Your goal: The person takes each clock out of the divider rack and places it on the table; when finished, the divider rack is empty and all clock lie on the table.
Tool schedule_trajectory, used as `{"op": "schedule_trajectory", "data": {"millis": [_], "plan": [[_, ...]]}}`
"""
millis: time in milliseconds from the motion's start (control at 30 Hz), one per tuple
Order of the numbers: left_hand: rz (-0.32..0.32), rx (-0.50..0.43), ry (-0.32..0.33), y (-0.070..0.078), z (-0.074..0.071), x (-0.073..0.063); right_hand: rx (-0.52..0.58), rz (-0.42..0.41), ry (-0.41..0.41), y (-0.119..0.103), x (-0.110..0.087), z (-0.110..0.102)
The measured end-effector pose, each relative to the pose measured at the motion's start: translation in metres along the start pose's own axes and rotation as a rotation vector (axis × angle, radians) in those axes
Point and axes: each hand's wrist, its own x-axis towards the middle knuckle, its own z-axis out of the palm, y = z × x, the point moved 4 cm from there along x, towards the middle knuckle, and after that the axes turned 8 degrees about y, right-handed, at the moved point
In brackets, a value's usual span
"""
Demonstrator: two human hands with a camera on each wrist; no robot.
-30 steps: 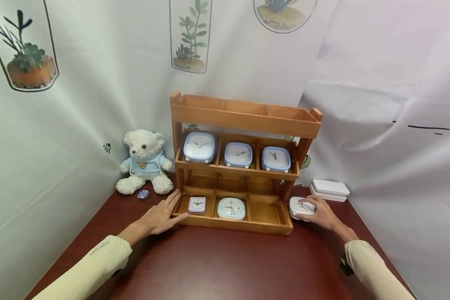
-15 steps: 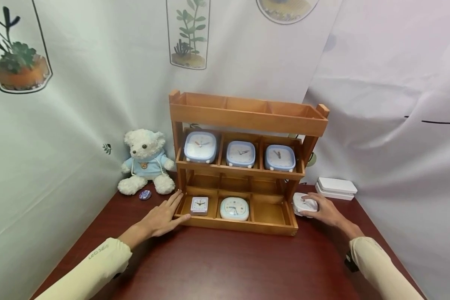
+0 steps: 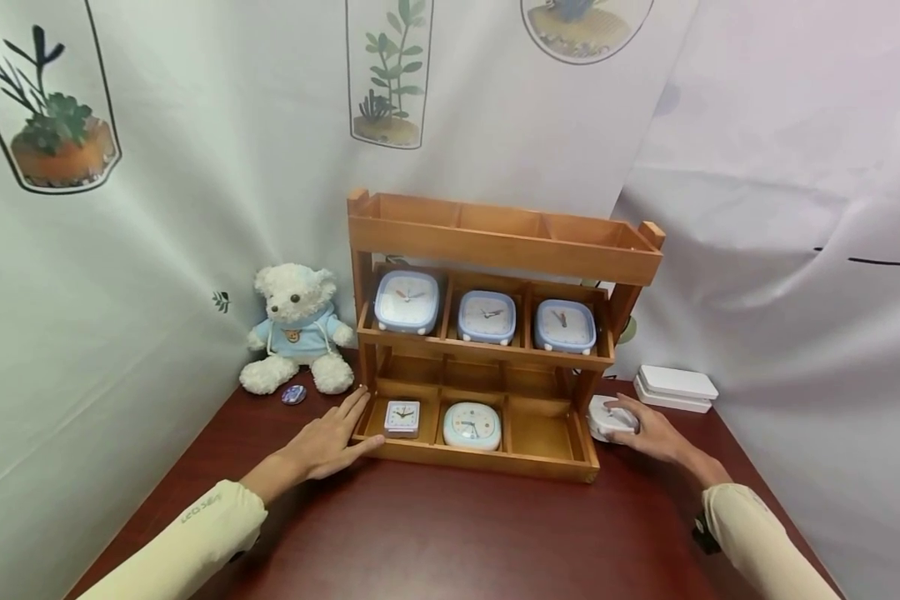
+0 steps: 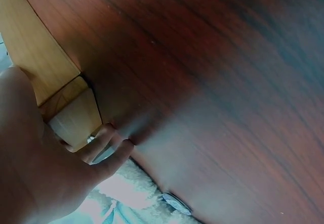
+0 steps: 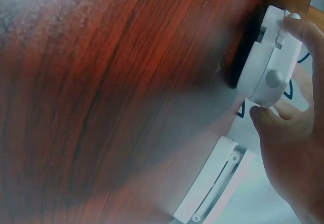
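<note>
My right hand (image 3: pixel 654 429) grips a small white alarm clock (image 3: pixel 606 417) beside the lower right end of the wooden shelf. In the right wrist view, thumb and fingers pinch opposite edges of this clock (image 5: pixel 271 64), whose side shows a round knob. Whether it touches the tabletop is unclear. My left hand (image 3: pixel 322 442) rests against the lower left corner of the shelf (image 3: pixel 472 460), thumb at the front board, other fingers extended along the side. The bottom tier holds a small square clock (image 3: pixel 402 417) at left and a mint-rimmed clock (image 3: pixel 472 427) in the middle; its right compartment is bare.
Blue-rimmed clocks (image 3: pixel 487 317) fill the middle tier's three compartments; the top tier holds nothing visible. A white teddy bear (image 3: pixel 294 329) in a blue hoodie sits left, behind a round badge (image 3: pixel 294 394). White boxes (image 3: pixel 675 387) lie at the right rear, near the fabric backdrop (image 3: pixel 765 317).
The head view has shifted slightly. My right hand keeps its grip on the white alarm clock, nearly in the same place; the left hand stays at the shelf corner.
</note>
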Motion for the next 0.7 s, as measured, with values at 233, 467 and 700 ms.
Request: {"op": "schedule_trajectory", "data": {"millis": [233, 467, 700], "plan": [[0.005, 0.012, 0.015, -0.002, -0.004, -0.002, -0.021, -0.095, 0.089, -0.013, -0.004, -0.003], [0.005, 0.001, 0.015, -0.002, 0.000, -0.002, -0.072, -0.172, 0.122, -0.029, -0.012, -0.015], [0.005, -0.007, 0.025, 0.003, 0.000, -0.002, 0.030, -0.200, 0.064, -0.056, -0.015, -0.018]]}}
